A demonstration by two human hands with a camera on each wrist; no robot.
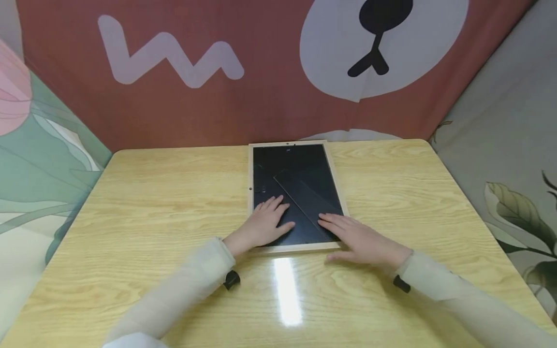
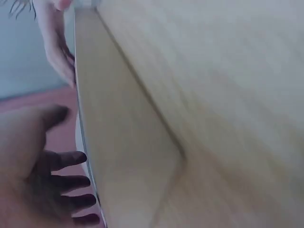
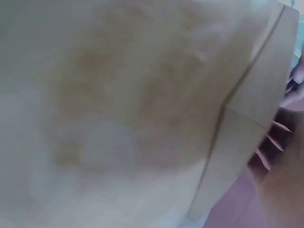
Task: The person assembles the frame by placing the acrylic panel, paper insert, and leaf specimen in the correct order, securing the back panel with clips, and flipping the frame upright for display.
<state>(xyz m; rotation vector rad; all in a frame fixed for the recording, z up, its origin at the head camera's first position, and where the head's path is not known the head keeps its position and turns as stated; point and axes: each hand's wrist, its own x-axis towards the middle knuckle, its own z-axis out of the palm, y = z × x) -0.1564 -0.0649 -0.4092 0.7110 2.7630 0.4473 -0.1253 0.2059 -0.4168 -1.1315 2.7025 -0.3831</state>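
A picture frame (image 1: 288, 248) with a pale wooden border lies back side up on the table, its black backing (image 1: 289, 162) showing. A flat black easel stand (image 1: 306, 198) runs slantwise across that backing. My left hand (image 1: 264, 226) rests with spread, fairly straight fingers on the lower left of the backing. At the lower right, my right hand (image 1: 359, 237) has its fingers over the frame's edge and its thumb out beside the near corner. Both wrist views show the side of the wooden border close up, with the left fingers (image 2: 71, 183) and right fingers (image 3: 273, 142) along its upper edge.
The wood-grain table (image 1: 174, 193) stretches to both sides of the frame. Behind it hangs a reddish-brown cloth (image 1: 270, 106) with white and black shapes, touching the table's far edge. Patterned cloths flank left and right. A bright light reflection lies on the near tabletop.
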